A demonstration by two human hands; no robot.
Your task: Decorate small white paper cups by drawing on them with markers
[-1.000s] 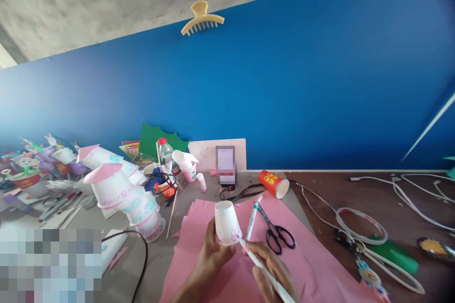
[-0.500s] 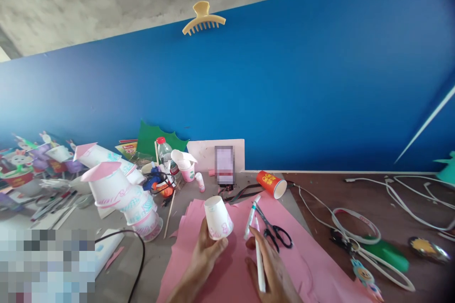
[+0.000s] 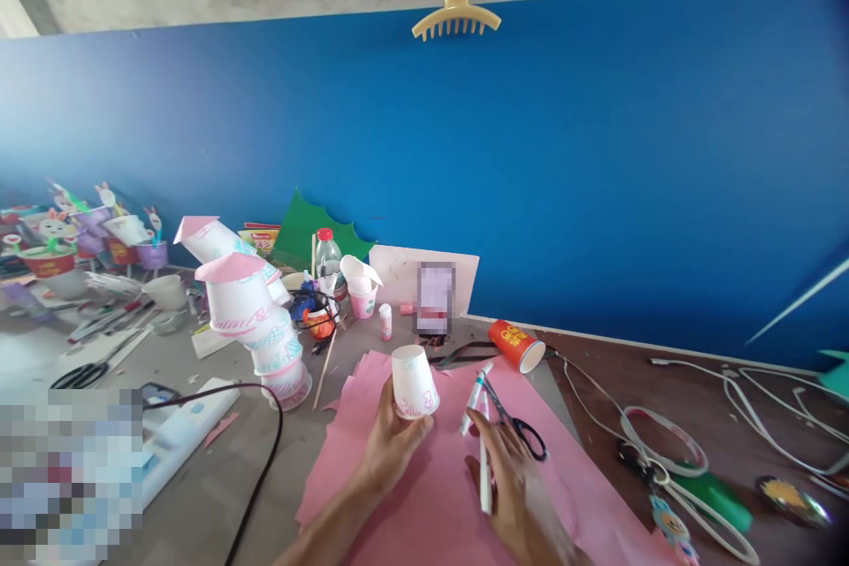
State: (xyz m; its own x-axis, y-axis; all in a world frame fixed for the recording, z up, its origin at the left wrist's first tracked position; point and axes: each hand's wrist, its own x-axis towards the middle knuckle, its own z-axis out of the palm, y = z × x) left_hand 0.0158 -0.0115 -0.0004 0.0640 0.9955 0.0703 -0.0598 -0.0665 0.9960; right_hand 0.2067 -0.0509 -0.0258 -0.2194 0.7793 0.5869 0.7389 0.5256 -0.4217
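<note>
My left hand (image 3: 391,438) grips a white paper cup (image 3: 414,382) that is upside down, with pink drawings near its rim. A white marker (image 3: 485,476) is held in my right hand (image 3: 508,478), to the right of the cup. Just beyond my right fingers, another marker with a teal band (image 3: 475,396) lies on the pink paper (image 3: 434,513), beside black-handled scissors (image 3: 529,438). Both hands are over the pink sheets.
Stacked decorated cups with pink cone roofs (image 3: 239,269) stand on the left. A red cup (image 3: 516,346) lies on its side behind the scissors. White cables (image 3: 722,371) and a green item (image 3: 720,495) are at right. A black cord (image 3: 275,438) curves at left.
The view has shifted, so the stacked cups appear further right. My left hand has tilted the cup more upright, and my right hand still holds the marker.
</note>
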